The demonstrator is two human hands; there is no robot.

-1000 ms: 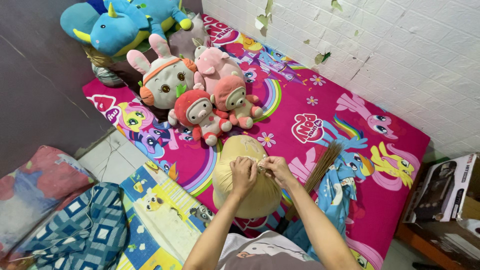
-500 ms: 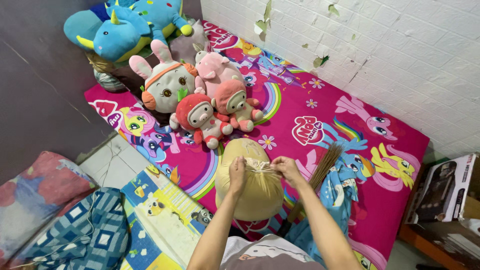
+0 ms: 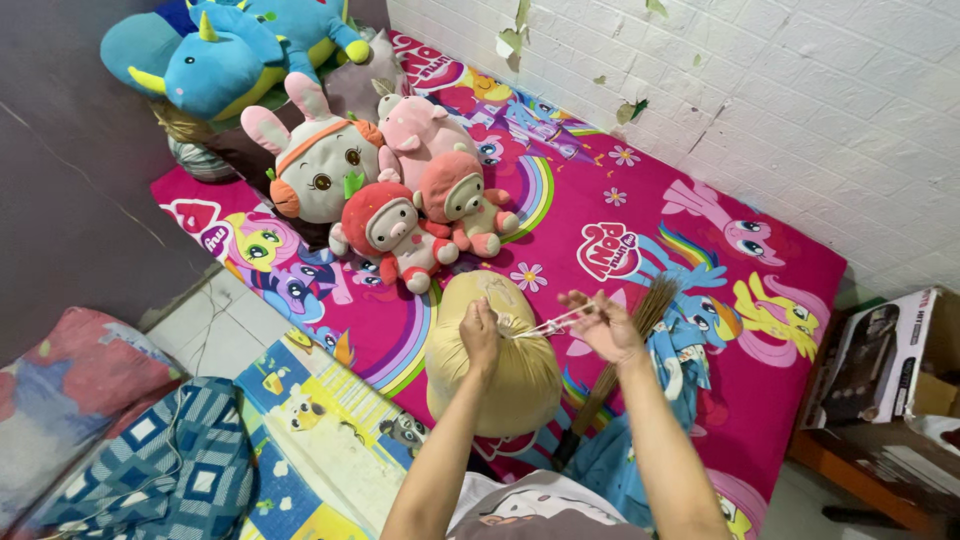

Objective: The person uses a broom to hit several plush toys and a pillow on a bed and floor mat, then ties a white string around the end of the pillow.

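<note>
A yellow bolster pillow (image 3: 495, 365) stands on end on the pink cartoon-print mattress (image 3: 600, 220). My left hand (image 3: 481, 335) grips the gathered cloth at its top. My right hand (image 3: 603, 325) holds a thin white string (image 3: 545, 324) pulled taut to the right from that gathered top. A brown stick broom (image 3: 630, 335) lies on the mattress under my right forearm.
Several plush toys sit at the head of the mattress: two small red-hooded pigs (image 3: 425, 220), a white rabbit (image 3: 315, 165), a blue dinosaur (image 3: 220, 55). A white brick wall (image 3: 750, 90) runs along the right. A cardboard box (image 3: 885, 355) is at right, folded cloths (image 3: 160, 470) lie on the floor at left.
My right hand has moved rightward away from the pillow's top, drawing the string out taut. My left hand has stayed on the gathered cloth.
</note>
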